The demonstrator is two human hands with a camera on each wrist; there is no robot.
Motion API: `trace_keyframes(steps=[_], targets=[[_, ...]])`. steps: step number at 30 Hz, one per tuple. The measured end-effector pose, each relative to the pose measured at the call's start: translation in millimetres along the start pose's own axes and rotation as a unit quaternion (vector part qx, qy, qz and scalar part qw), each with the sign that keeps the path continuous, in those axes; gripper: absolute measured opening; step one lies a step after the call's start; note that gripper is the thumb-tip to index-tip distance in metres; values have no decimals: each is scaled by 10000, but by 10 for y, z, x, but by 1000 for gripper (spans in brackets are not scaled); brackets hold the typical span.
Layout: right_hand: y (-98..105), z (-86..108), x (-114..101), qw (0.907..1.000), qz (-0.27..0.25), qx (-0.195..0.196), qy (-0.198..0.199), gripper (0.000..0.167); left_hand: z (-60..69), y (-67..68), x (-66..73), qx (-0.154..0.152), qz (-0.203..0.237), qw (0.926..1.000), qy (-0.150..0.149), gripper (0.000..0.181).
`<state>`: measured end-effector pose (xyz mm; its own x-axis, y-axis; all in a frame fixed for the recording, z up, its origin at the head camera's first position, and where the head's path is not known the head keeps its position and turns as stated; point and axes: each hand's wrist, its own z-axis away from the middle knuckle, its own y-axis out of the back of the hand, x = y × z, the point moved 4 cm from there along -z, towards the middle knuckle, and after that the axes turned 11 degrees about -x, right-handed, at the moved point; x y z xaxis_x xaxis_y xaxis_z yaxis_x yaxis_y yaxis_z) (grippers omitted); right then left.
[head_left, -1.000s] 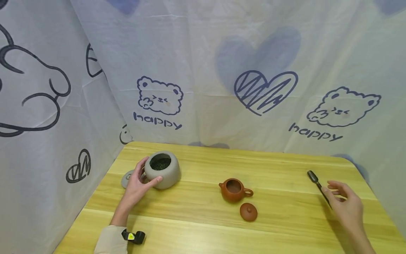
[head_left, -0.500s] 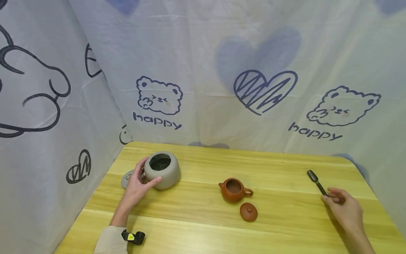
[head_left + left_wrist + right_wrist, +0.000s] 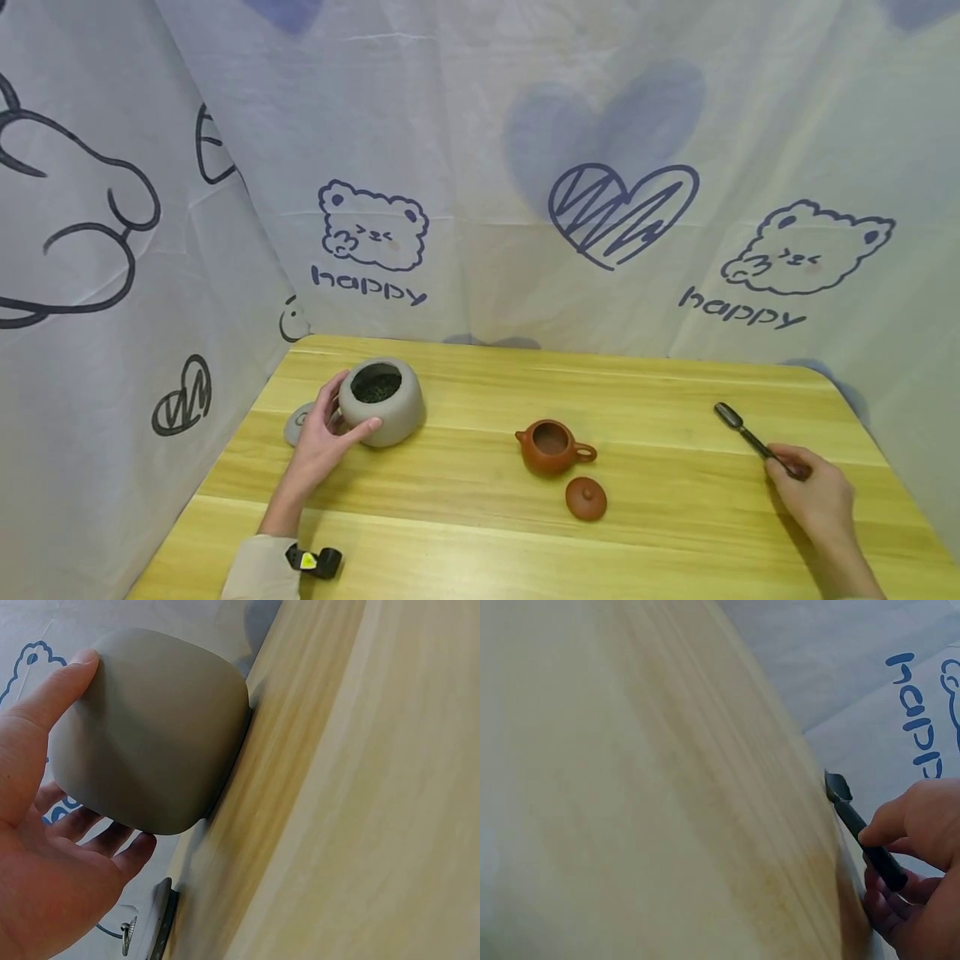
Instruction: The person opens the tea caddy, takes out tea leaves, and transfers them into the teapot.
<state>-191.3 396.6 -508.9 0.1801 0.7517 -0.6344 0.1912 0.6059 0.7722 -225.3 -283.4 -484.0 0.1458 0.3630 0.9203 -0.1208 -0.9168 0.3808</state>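
At the table's left, my left hand [image 3: 322, 437] grips a round grey jar [image 3: 397, 417], thumb on the near side and fingers round the left. Dark green tea leaves [image 3: 377, 386] show through its open mouth. The left wrist view shows the jar [image 3: 157, 735] standing on the table between thumb and fingers. On the right, my right hand [image 3: 817, 496] pinches a dark tea scoop [image 3: 750, 439] by its handle, with the bowl pointing away to the far left. In the right wrist view, thumb and fingers hold the scoop's handle [image 3: 862, 829].
A small reddish-brown teapot [image 3: 546, 454] without its lid stands mid-table, spout to the left. Its lid [image 3: 586, 498] lies just in front. The jar's grey lid [image 3: 297, 423] lies behind my left hand. A printed cloth [image 3: 487, 167] hangs behind the wooden table [image 3: 450, 492].
My right hand has closed on the tea scoop's handle, and the scoop has swung with its bowl shifted left. The left hand still holds the jar in place.
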Motion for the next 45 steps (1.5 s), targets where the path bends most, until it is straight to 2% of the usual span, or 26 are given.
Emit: trace_keyframes(steps=[5,7,9,11,13,16,25,29,35,38,42,45], targets=[[42,11,-36,9995,-248,76,-195,29,-3,0,6,0,29,10000,-9,96],[41,17,-51,9971,-704,87,-270,30,-6,5,7,-2,29,10000,-17,96],[22,29,-66,9891,-1442,69,-297,26,-5,12,12,-6,2,10000,-5,96],[-17,42,-84,9611,-2743,-71,-321,21,1,18,19,-4,-31,10000,-10,96],[-49,53,-111,9213,-3871,-134,-343,15,9,25,16,-3,-56,10000,-6,96],[-73,54,-175,8682,-4949,-120,-339,17,18,33,5,15,-91,10000,-11,96],[-36,69,-502,8305,-5564,245,-2,20,10,19,-16,10,-92,10000,-26,95],[-52,110,-657,8207,-5700,375,116,21,-4,8,-10,-24,-108,9999,-48,96],[-76,155,-951,8289,-5551,294,626,17,-10,12,-15,-20,-85,10000,-34,97],[-84,169,-1100,8279,-5530,247,905,18,4,9,-13,-18,-62,10000,-6,97],[-105,173,-1292,8314,-5457,175,1033,25,16,-3,-7,-34,-52,10000,36,98],[-131,172,-1439,8378,-5340,134,1128,29,8,-7,0,-38,-48,10000,27,98]])
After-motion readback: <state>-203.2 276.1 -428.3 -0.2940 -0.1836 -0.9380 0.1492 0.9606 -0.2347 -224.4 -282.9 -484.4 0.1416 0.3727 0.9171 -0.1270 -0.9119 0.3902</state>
